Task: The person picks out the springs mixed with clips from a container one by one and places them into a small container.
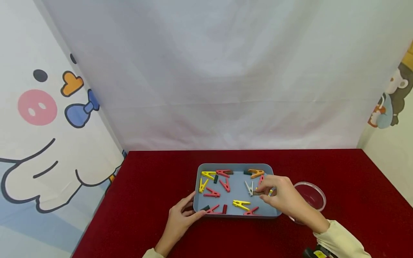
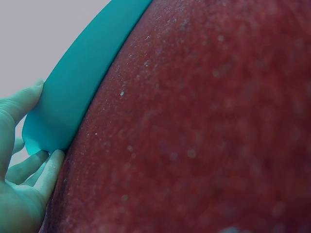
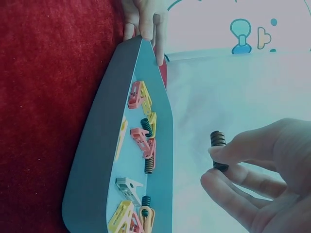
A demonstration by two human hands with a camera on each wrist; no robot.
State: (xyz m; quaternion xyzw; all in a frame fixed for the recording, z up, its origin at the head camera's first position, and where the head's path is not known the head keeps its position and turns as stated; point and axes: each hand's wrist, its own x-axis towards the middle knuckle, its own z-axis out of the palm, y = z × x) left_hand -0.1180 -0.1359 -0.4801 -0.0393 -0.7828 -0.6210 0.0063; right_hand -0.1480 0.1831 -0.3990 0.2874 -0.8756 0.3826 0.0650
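Between the thumb and fingers of my right hand is a small dark brown coil spring, held above the right part of a blue-grey tray. My left hand grips the tray's front left corner, thumb at the rim and fingers against the side. Red, yellow, grey and orange clothespins lie scattered inside, among them a grey clothespin just left of the held spring and a yellow clothespin near the front. Loose springs lie among them, including a red spring and a black spring.
A clear round plastic container stands right of the tray, partly behind my right forearm. Dark red cloth covers the table. A white curtain hangs behind it. A black and yellow object shows at the bottom edge, by the right sleeve.
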